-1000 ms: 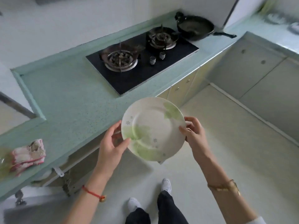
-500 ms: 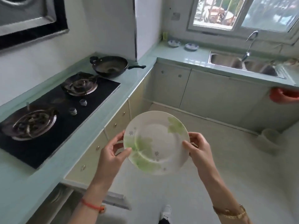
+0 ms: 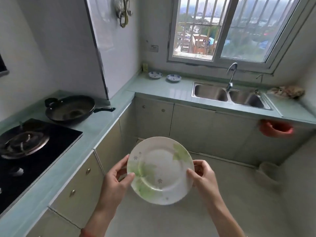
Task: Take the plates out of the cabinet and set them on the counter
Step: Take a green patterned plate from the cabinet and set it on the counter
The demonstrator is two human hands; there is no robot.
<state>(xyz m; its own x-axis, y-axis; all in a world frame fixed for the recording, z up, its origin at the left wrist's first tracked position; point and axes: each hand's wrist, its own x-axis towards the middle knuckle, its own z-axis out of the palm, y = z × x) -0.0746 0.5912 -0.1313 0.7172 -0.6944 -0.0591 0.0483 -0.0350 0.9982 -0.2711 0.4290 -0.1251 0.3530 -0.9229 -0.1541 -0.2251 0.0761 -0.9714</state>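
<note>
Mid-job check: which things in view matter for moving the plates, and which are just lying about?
Job: plate, gripped at its rim by left hand and right hand; counter, where it goes.
Lying about: wok, stove, sink, faucet, red basin.

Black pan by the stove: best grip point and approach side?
Grip the long straight handle of the pan, from the right, aisle side: it juts that way over the counter. The rim is wide; the small loop handle faces the wall.
</note>
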